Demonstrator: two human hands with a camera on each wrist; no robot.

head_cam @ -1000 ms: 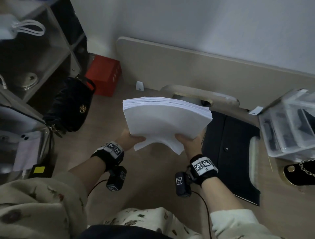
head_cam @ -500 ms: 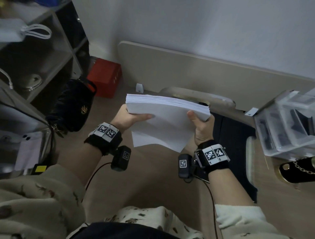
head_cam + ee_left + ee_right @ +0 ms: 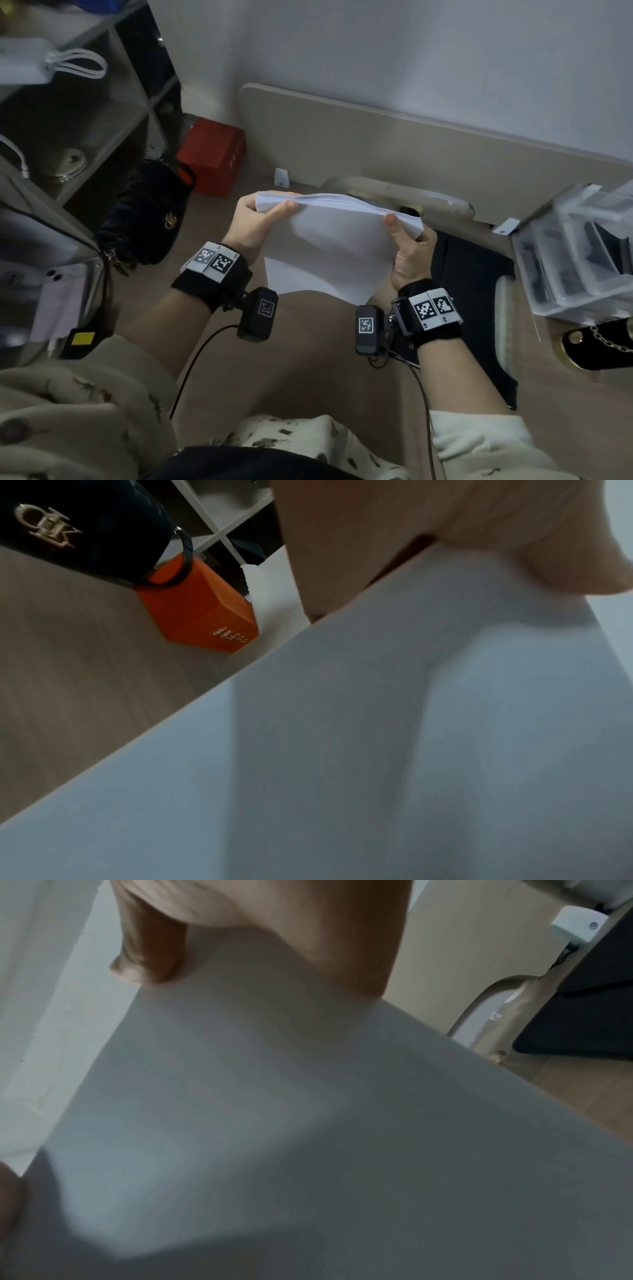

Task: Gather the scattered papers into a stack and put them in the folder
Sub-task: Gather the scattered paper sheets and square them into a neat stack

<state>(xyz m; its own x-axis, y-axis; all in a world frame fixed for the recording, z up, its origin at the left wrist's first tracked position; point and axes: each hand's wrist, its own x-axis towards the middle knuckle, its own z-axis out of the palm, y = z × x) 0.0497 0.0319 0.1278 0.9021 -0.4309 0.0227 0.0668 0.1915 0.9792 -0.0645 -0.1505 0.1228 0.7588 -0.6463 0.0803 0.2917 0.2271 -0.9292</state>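
Desk clutter, black handbag [image 3: 147, 212] and red box [image 3: 212, 156], flanks both hands' fingers clamping the paper stack [image 3: 335, 246].

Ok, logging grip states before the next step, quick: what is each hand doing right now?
Left hand: grips the left end of the paper stack, thumb on top.
Right hand: grips the stack's right end, thumb on top.

The stack of papers [image 3: 337, 246] sits at centre above the desk [image 3: 308, 359], left hand [image 3: 251, 228] at its 9 o'clock, right hand [image 3: 409, 253] at 3. Folder [image 3: 476, 274] lies at 3 o'clock, handbag [image 3: 147, 216] at 9, box [image 3: 212, 156] at 10, bins [image 3: 579, 250] beyond the folder
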